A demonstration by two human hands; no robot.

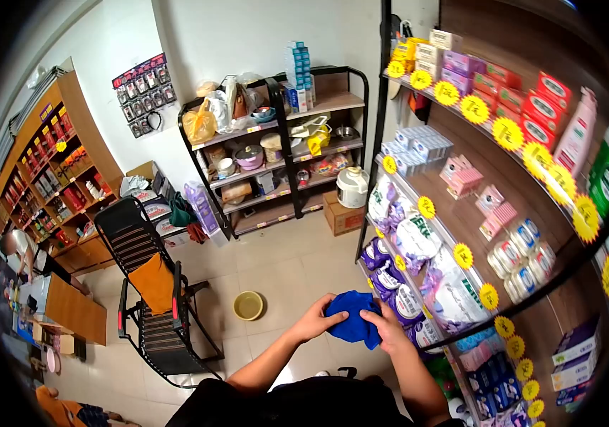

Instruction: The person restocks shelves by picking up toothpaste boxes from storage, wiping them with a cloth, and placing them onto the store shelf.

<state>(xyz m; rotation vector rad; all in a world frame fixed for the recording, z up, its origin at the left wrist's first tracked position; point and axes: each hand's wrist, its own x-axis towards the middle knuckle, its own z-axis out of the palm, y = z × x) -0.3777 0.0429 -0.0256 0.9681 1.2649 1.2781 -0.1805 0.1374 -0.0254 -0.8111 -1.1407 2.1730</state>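
Observation:
A crumpled blue cloth [353,320] is held between my two hands, in front of my body and just left of the shelf rack. My left hand [318,319] grips its left side, thumb on top. On the right side, my right hand [387,327] pinches the cloth with the thumb over it. Fingers under the cloth are hidden. Close to my right hand, purple packs [398,295] stand on a lower shelf. A yellowish basin [249,305] rests on the tiled floor, left of my left hand.
To the right, a tall shelf rack [432,235] holds boxes, bags and bottles with yellow price tags. A black reclining chair [158,285] with an orange cloth stands left. A rice cooker [353,187] sits on a carton. Other people are at the far left and lower left.

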